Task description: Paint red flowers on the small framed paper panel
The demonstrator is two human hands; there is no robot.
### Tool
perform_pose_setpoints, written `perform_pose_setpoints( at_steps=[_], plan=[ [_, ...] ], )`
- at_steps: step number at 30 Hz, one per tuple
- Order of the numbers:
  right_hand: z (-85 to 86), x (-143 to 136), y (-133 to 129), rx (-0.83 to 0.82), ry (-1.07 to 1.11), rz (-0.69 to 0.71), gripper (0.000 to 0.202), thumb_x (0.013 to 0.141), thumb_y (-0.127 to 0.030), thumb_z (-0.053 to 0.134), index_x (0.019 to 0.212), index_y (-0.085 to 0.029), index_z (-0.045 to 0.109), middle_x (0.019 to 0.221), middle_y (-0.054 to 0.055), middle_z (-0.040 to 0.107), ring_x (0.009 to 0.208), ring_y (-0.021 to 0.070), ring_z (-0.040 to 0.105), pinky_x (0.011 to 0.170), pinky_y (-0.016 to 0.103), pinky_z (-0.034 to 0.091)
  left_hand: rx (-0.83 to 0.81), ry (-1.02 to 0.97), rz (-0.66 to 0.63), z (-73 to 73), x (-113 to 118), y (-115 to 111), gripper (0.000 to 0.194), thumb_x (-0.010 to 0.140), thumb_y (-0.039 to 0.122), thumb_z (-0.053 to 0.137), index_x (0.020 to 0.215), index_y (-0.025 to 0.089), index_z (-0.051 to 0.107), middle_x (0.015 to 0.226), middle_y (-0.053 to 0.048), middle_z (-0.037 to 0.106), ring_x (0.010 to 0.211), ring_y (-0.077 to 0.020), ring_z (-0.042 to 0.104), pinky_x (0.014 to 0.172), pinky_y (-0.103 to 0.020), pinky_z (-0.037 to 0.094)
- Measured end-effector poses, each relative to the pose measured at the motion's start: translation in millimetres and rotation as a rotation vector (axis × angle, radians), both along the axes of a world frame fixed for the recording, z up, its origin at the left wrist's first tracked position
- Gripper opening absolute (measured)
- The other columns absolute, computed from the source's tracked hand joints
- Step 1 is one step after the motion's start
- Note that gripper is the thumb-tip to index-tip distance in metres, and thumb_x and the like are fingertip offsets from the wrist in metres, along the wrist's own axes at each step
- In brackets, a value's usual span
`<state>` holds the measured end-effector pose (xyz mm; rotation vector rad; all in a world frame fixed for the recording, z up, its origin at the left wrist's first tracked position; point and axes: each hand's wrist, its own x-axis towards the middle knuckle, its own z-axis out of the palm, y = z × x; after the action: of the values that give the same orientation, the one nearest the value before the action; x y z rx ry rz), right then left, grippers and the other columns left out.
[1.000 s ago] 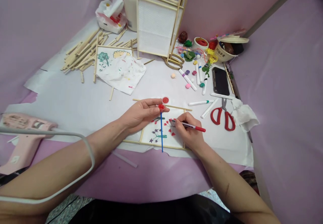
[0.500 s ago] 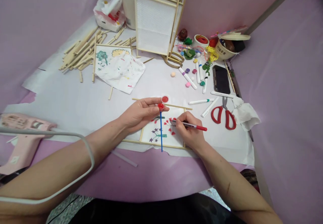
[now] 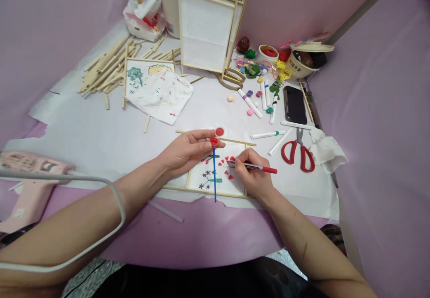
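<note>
My left hand (image 3: 191, 151) pinches a small open pot of red paint (image 3: 214, 142), its round lid (image 3: 219, 131) just beyond. A thin blue stick (image 3: 215, 177) runs from the pot down across a wood-framed white panel (image 3: 198, 188). My right hand (image 3: 253, 172) is closed round a red-capped pen (image 3: 258, 168), whose tip is at the red flowers (image 3: 225, 160) drawn on the panel. Purple star flowers (image 3: 205, 179) and green strokes are also on the panel, left of the red ones.
Red-handled scissors (image 3: 298, 152), white markers (image 3: 268, 135) and a phone (image 3: 294, 105) lie at the right. A tall framed lantern (image 3: 206, 31) stands behind. Wooden sticks (image 3: 104, 71) are piled back left; a pink glue gun (image 3: 33, 181) is at the near left.
The pen in my right hand has shifted very slightly to the right. My left hand and the paint pot are practically unmoved.
</note>
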<state>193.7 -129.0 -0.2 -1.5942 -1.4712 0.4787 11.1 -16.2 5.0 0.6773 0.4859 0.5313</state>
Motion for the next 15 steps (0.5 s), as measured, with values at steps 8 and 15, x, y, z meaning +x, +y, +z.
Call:
perform_pose_setpoints(
  at_steps=[8, 15],
  plan=[
    [0.8, -0.7, 0.1, -0.002, 0.005, -0.014, 0.020, 0.078, -0.016, 0.053, 0.062, -0.022, 0.044, 0.057, -0.004, 0.050, 0.053, 0.0115, 0.045, 0.054, 0.027, 0.037, -0.002, 0.002, 0.010, 0.1, 0.5, 0.4, 0.034, 0.069, 0.023, 0.086, 0.101, 0.019, 0.076, 0.089, -0.007, 0.077, 0.086, -0.0132, 0.068, 0.084, -0.024, 0.046],
    [0.1, 0.2, 0.6, -0.003, 0.000, -0.021, 0.019, 0.078, -0.016, 0.053, 0.063, -0.022, 0.044, 0.057, -0.004, 0.049, 0.054, 0.0115, 0.045, 0.054, 0.027, 0.037, 0.002, -0.004, 0.002, 0.7, 0.4, -0.1, 0.034, 0.068, 0.024, 0.086, 0.100, 0.020, 0.076, 0.089, -0.006, 0.077, 0.086, -0.0128, 0.069, 0.084, -0.024, 0.046]
  ],
)
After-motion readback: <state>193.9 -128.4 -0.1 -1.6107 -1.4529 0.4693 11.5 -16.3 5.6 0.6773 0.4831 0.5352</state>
